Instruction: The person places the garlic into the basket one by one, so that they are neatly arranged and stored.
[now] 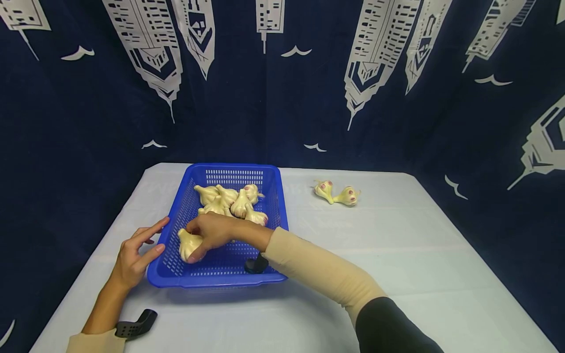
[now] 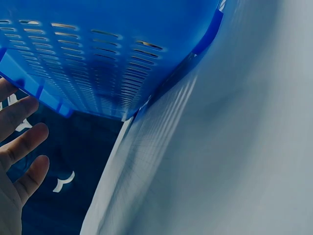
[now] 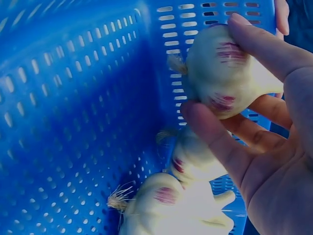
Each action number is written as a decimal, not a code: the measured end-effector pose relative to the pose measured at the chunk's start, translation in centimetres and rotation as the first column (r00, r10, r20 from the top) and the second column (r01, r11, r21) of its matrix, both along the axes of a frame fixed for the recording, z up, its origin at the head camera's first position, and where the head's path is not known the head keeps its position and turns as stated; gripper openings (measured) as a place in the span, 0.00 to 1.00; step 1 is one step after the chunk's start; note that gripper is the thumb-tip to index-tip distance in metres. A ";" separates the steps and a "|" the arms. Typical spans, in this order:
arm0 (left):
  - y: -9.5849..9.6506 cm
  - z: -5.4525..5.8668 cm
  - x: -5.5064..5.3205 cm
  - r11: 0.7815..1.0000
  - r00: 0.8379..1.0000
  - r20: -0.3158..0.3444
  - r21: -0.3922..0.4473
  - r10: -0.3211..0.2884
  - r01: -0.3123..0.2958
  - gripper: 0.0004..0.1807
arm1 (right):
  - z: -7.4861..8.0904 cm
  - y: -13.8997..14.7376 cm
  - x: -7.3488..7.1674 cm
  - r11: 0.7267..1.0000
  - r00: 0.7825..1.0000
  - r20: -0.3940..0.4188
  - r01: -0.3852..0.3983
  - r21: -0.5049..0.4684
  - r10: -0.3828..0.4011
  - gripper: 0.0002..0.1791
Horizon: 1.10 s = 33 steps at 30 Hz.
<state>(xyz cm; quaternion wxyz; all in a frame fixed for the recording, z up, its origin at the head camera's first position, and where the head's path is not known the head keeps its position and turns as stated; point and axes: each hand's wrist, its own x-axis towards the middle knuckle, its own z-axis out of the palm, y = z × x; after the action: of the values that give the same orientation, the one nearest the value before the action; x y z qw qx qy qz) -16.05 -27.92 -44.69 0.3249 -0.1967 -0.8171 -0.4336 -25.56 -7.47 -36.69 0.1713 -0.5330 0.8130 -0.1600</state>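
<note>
My right hand (image 1: 214, 233) reaches into a blue plastic basket (image 1: 216, 282) and grips a garlic bulb (image 1: 189, 245) near its left wall. In the right wrist view, thumb and fingers hold this purple-streaked bulb (image 3: 217, 68) above other garlic bulbs (image 3: 164, 200). Farther back in the basket lies a pile of several pale bulbs (image 1: 240, 203), partly hidden by my right hand. Along the basket's left side, my left hand (image 1: 132, 257) has its fingers extended, with the fingertips at the rim. The left wrist view shows these fingers beside the basket's slotted wall (image 2: 93, 58).
Two more garlic bulbs (image 1: 347, 196) lie together on the white table (image 1: 397, 255), right of the basket. A dark blue cloth (image 1: 273, 113) with white printed buildings hangs behind. Black wrist mounts show at the left wrist (image 1: 137, 326) and below the right forearm.
</note>
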 end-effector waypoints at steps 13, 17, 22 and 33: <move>-0.1 -0.2 0.0 1.000 1.000 -0.008 0.010 -0.001 0.001 0.31 | -0.7 -0.5 -0.2 0.997 0.993 -0.090 -0.073 0.023 0.075 0.24; -0.1 -0.2 0.0 1.000 1.000 -0.014 0.015 -0.001 0.001 0.31 | -0.8 -0.6 -0.3 0.995 0.979 -0.189 -0.066 0.068 0.078 0.25; -0.1 -0.3 0.0 1.000 1.000 -0.017 0.018 -0.005 0.005 0.31 | -0.9 -0.6 -0.4 0.994 0.969 -0.236 -0.045 0.100 0.067 0.28; -0.1 -0.1 -0.2 1.000 1.000 -0.012 0.019 -0.014 0.014 0.31 | -0.6 -0.3 -0.5 0.995 0.972 -0.228 -0.041 0.087 0.060 0.31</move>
<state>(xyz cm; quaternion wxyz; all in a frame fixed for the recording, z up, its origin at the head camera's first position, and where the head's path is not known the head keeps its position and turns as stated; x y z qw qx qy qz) -16.20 -28.06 -44.83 0.3286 -0.2020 -0.8097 -0.4423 -26.02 -7.80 -37.28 0.1019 -0.5611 0.8193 -0.0592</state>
